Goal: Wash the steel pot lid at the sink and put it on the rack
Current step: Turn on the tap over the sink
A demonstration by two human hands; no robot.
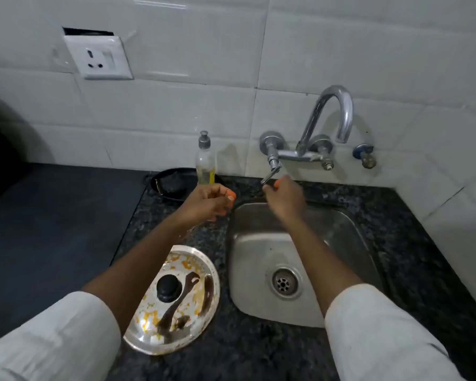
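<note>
Far left of the counter [52, 229] is a dark smooth stretch, a white wall socket [101, 58] on the tiles above it. Steel pot lid [173, 299] lies flat on the speckled part of the counter, just beside the sink's left rim, toward the front edge; black knob [168, 287] up, smeared with yellow and brown food residue, nothing touching it. My left hand [208, 202] hovers over the counter near the sink's back-left corner, fingers curled in together into a loose fist, nothing visibly in it. Behind it, at the back edge of the counter, stands a soap bottle [205, 163] with yellow liquid low inside and a grey cap, next to a black dish [173, 184] holding what looks like a dark scrubber. Sink [349, 229] is steel, drain [285, 282] in the middle, basin bare. My right hand [285, 198] is up over the sink's back rim, fingers closed around the lever handle [271, 174] of the left wall valve; it is blurred, so the exact grip is hard to read. Curved tap spout [341, 114] arches above the sink; no water stream visible. A small second valve [364, 156] sits on the wall to the right. White sleeves on both forearms.
</note>
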